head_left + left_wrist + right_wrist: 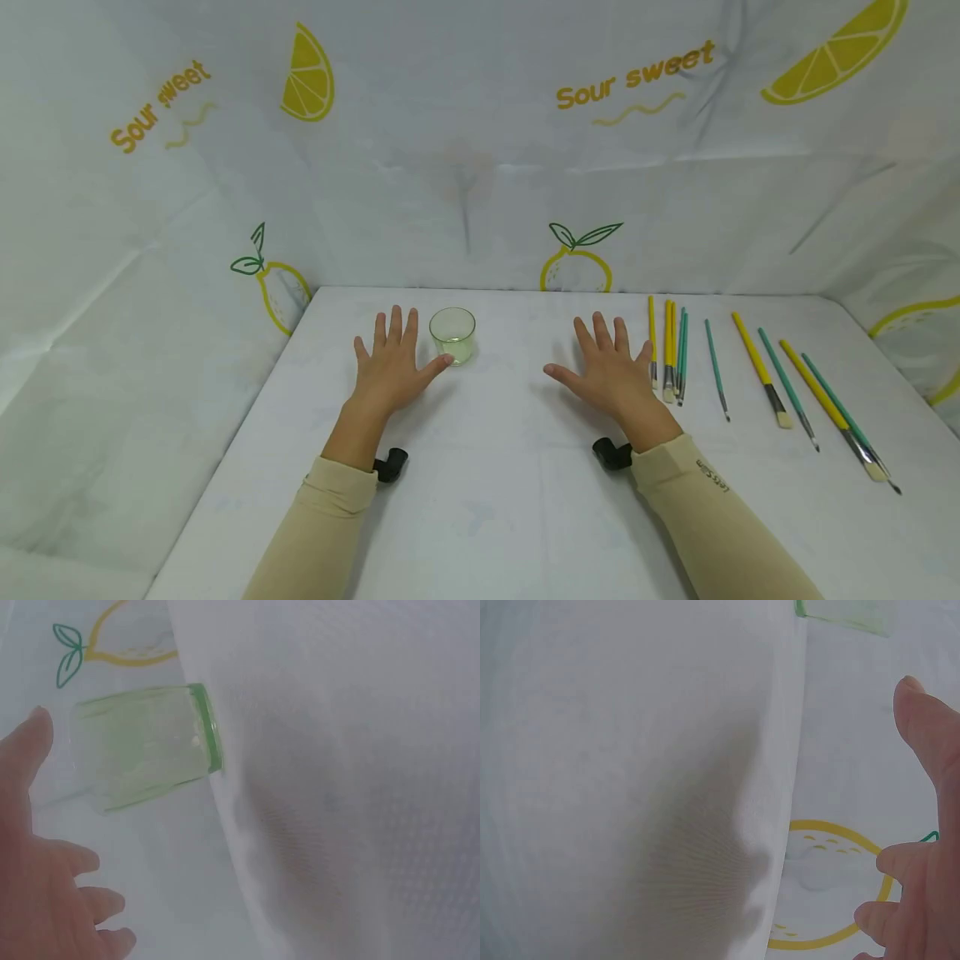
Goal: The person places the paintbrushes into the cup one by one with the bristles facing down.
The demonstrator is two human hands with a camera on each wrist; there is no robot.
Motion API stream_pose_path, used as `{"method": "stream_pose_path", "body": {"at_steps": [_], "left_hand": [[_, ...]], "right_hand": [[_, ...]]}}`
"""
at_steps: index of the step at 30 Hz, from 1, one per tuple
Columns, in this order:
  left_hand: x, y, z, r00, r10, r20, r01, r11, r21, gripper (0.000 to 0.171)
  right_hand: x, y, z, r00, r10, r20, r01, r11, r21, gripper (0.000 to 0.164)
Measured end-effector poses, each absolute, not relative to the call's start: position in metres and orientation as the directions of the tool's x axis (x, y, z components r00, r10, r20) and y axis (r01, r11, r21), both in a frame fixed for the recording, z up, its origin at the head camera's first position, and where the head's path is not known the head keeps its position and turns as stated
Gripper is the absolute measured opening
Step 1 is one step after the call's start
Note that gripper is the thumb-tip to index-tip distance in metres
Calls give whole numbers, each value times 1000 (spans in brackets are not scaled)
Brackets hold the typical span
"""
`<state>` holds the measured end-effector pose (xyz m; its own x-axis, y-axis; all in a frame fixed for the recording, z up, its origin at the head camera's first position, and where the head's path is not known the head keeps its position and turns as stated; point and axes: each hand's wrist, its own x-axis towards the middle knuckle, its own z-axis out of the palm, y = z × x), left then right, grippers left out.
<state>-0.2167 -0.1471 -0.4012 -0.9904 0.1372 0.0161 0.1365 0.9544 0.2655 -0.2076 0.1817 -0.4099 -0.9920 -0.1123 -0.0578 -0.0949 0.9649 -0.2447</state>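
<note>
Fingers spread and straight, the left hand point(390, 371) is held over the white table, its thumb near a clear greenish glass cup point(453, 333). The cup point(142, 746) stands upright and shows whole in the left wrist view, with the left thumb beside it. On the other side, the right hand point(611, 375) is also spread flat and holds nothing. Closest to it is a group of thin paintbrushes, among them a yellow-handled brush point(669, 346) and a teal-handled brush point(683, 354). Part of the cup point(847, 613) appears at the top of the right wrist view.
Farther right lie several more brushes, such as a slim teal brush point(716, 367), a yellow brush point(759, 362) and another yellow brush point(828, 404). White cloth point(450, 208) with lemon prints hangs behind the table point(480, 517). A black camera mount point(390, 465) sits at the left wrist.
</note>
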Motion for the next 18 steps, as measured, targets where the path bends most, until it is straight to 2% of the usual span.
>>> {"method": "stream_pose_path", "body": {"at_steps": [9, 18], "left_hand": [[-217, -149, -402, -988, 153, 32, 155, 932, 327, 102], [-223, -152, -404, -987, 161, 28, 141, 753, 643, 98]], "right_hand": [[-209, 182, -410, -992, -118, -51, -102, 963, -247, 105], [-213, 187, -410, -991, -133, -20, -121, 947, -299, 103]]}}
